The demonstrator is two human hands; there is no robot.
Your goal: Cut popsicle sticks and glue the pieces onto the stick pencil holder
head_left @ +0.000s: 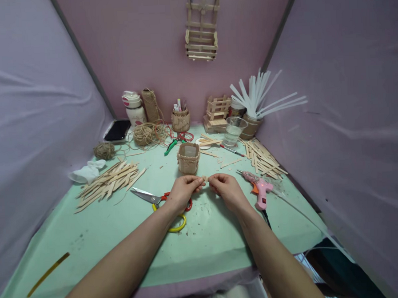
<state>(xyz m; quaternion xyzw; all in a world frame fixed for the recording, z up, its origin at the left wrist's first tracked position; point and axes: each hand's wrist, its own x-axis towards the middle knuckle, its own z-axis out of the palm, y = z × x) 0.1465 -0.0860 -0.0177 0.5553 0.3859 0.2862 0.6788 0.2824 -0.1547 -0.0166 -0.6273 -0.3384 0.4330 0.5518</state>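
Observation:
Between the fingertips of my left hand (187, 190) and my right hand (223, 186) is a small tan piece (205, 179), too small to name for sure. Both hands pinch it, one from each side, above the middle of the table. Just behind them stands a small square wooden box (188, 159) with an open top. Scissors (156, 199) with red and yellow handles lie under and beside my left wrist, blades apart. To the right of my right hand a pink glue gun (261, 191) rests on its side, nozzle pointing to the back left.
Wooden sticks lie in piles at left (109, 182) and right (262, 156). Along the back are twine (148, 134), a bottle (134, 110), a pen holder (180, 122), a plastic cup (234, 130) and a pot of glue sticks (251, 127). Green-handled pliers (171, 147) lie behind the box.

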